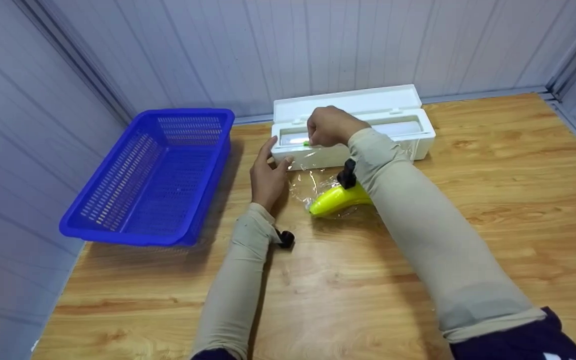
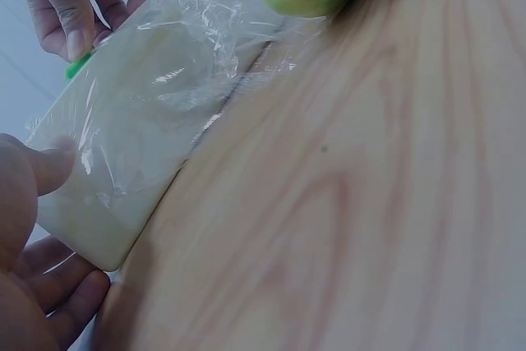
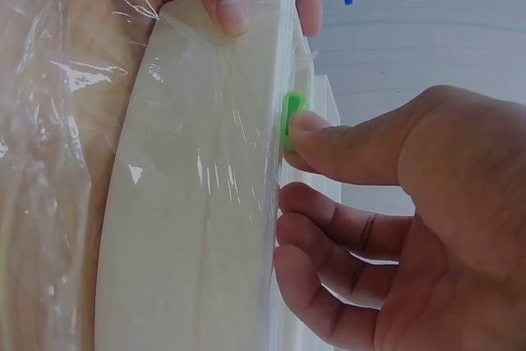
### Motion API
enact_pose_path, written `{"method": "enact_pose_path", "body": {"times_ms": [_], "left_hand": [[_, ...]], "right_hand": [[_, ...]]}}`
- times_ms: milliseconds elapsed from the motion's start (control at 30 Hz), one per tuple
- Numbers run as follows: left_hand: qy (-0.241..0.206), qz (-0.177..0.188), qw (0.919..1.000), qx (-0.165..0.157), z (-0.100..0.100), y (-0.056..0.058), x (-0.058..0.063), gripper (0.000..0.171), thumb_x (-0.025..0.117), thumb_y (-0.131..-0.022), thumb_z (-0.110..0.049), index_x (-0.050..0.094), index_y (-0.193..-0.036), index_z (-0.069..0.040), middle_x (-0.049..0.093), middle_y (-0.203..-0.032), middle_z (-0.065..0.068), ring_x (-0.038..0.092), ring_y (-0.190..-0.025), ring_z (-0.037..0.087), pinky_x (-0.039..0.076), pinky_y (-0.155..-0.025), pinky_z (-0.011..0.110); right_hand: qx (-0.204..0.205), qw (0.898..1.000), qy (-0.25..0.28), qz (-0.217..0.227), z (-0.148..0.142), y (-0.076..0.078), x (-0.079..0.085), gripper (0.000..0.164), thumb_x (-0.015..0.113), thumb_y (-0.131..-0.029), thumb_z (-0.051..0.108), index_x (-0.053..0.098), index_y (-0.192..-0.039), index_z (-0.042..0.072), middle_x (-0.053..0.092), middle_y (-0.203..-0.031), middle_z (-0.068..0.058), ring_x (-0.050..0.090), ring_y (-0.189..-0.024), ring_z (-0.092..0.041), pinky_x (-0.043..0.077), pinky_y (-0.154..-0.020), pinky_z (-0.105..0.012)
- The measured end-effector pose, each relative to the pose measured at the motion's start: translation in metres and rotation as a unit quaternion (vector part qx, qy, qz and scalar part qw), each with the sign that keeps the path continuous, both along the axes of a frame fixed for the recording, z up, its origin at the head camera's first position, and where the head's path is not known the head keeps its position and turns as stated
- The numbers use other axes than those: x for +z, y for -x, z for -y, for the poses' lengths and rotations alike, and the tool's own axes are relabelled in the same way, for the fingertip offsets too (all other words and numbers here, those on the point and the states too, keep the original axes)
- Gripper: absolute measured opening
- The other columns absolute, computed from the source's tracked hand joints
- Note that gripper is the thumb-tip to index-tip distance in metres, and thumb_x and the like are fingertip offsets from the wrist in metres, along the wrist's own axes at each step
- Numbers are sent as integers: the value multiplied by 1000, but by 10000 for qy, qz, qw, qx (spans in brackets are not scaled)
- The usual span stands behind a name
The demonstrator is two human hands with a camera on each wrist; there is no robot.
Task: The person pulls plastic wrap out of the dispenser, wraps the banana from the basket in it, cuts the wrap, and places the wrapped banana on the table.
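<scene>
A white cling film dispenser box (image 1: 328, 159) lies with its lid (image 1: 348, 101) tipped back. My left hand (image 1: 268, 180) grips its left end, thumb on the front face and fingers round the end. On the box's front upper edge, near the left end, my right hand (image 1: 334, 127) holds a small green slide cutter (image 3: 292, 121); the thumb is on it and the other fingers are curled. Clear cling film (image 2: 168, 80) hangs over the front and spreads onto the table. A yellow banana (image 1: 340, 201) lies among the film in front, partly hidden by my right forearm.
A blue perforated plastic basket (image 1: 168, 190) stands to the left on the wood-grain table (image 1: 328, 300). Pale panel walls (image 1: 288, 50) rise behind the box and on both sides. Each wrist carries a small black camera mount (image 1: 285, 239).
</scene>
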State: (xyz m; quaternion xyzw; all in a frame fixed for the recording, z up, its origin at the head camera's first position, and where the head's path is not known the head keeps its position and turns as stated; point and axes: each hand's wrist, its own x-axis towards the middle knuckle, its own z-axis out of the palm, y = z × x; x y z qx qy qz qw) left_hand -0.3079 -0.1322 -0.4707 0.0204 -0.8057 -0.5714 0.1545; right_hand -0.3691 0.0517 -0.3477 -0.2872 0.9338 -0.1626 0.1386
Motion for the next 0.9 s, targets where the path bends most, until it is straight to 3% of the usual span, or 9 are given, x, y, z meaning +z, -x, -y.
{"method": "enact_pose_path", "body": {"times_ms": [267,600,900], "left_hand": [[-16,34,10000,70,3,1,-2,60,74,-92,-11,52,-147,-20,59,-132,15,67,-99,25,56,-82,29],[-114,74,9999,102,15,-2,-5,60,73,-93,-14,50,-148,-23,60,-128,13,68,-96,23,58,-76,32],[3,-47,9999,113,15,0,-7,59,73,-93,-13,51,-147,-20,59,-131,15,68,-97,25,57,-79,31]], "right_hand": [[-33,9999,-31,-115,-2,0,-4,14,68,-92,17,69,-85,5,67,-85,-6,58,-85,-24,51,-83,-42],[-3,9997,218,71,9,-2,-7,20,68,-94,22,75,-104,7,69,-113,-12,59,-110,-29,46,-99,-43],[57,9999,72,-132,11,-1,-8,17,69,-94,20,76,-97,5,72,-103,-11,62,-98,-27,50,-92,-43]]}}
